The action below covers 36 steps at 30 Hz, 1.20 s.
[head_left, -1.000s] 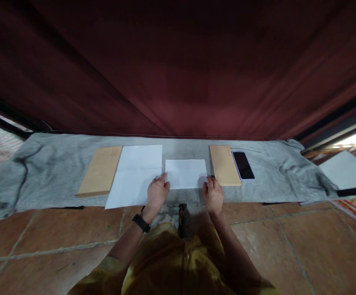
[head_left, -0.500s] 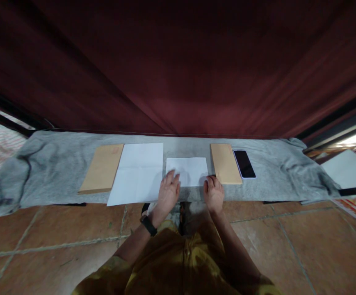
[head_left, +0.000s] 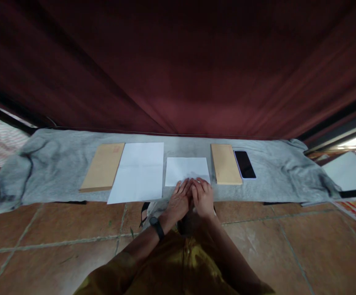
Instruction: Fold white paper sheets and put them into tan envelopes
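Note:
A small white sheet of paper (head_left: 185, 167), seemingly folded, lies flat in front of me. On its near edge rests my left hand (head_left: 179, 201), fingers stretched out. Right beside it, my right hand (head_left: 203, 198) lies with its fingers flat on the same edge, the two hands' fingertips almost meeting. Neither hand grips anything I can see. To the left is a larger white sheet (head_left: 141, 172) with faint creases. A stack of brown envelopes (head_left: 103, 167) stands left of that sheet, and a narrower stack of brown envelopes (head_left: 225, 164) lies right of the small paper.
A smartphone (head_left: 245, 164) with a dark screen lies beside the right stack. Grey cloth (head_left: 276, 172) covers the narrow bench under everything. Behind it hangs a dark red curtain (head_left: 178, 98). A white sheet-like thing (head_left: 350, 172) is at the far right. Below is a tiled floor (head_left: 82, 229).
Both hands have moved together along the near edge of the small paper: the left hand went right, the right hand went left. The papers, envelopes and phone stay in place.

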### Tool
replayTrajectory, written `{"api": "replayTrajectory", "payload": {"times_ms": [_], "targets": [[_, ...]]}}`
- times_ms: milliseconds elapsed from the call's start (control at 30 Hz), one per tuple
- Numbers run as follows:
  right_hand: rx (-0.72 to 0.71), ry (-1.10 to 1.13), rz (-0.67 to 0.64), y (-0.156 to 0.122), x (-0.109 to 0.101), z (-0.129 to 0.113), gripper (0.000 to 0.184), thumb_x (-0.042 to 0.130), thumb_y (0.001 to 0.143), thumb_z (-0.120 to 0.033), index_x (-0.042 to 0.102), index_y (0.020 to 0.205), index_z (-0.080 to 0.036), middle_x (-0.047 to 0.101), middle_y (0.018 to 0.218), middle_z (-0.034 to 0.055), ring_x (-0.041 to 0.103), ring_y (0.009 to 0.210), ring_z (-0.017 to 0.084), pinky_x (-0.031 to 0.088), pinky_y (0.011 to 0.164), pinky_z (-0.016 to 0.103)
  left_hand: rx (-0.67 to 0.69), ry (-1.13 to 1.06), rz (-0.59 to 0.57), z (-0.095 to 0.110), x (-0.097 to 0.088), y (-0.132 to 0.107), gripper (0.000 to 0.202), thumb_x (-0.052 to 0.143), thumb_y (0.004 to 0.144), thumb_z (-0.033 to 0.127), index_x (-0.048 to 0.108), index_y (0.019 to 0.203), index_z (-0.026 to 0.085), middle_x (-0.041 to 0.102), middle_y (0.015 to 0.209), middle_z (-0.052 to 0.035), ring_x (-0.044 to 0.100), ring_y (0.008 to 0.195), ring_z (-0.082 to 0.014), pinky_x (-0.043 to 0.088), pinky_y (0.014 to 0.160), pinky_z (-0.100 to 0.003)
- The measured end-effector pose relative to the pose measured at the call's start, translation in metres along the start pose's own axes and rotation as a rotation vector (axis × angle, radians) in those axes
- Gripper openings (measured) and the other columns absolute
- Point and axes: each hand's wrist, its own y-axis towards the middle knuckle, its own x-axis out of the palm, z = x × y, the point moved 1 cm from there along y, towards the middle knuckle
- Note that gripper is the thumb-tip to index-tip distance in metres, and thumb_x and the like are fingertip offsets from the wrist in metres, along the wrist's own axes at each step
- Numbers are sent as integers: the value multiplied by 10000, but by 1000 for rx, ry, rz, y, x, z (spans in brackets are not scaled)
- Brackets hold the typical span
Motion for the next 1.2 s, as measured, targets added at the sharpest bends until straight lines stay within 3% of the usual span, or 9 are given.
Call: {"api": "replayTrajectory", "payload": {"times_ms": [167,400,867,1200], "targets": [[-132,142,-139,-1,20,-20,466,319,1082,-319,515,1486,-194,538,1513,99,444,1434,238,367,1199,486,-41,-96,-21,-5,3,-3,502,371,981,145,504,1462,199,533,1533,-124,377,1504,-264,231,1289,-493],[-193,67,-245,-4,15,-10,515,349,1077,-338,398,1570,-197,424,1610,95,380,1494,231,312,1243,486,-85,75,16,-7,9,-14,555,373,955,130,411,1502,48,453,1570,-220,355,1511,-266,309,1262,-482],[-216,-145,-202,-6,6,17,476,397,1074,-317,474,1519,-167,503,1552,110,439,1458,250,319,1231,488,-129,201,74,-20,-1,-30,743,521,975,422,302,1541,-7,306,1628,-280,229,1549,-350,321,1235,-534],[-220,-193,-154,-17,-7,51,540,380,1074,-343,373,1576,-144,465,1575,143,421,1469,265,349,1210,485,-171,294,86,-21,-10,-42,811,523,982,436,223,1562,-45,248,1639,-304,227,1552,-348,301,1246,-505]]}}
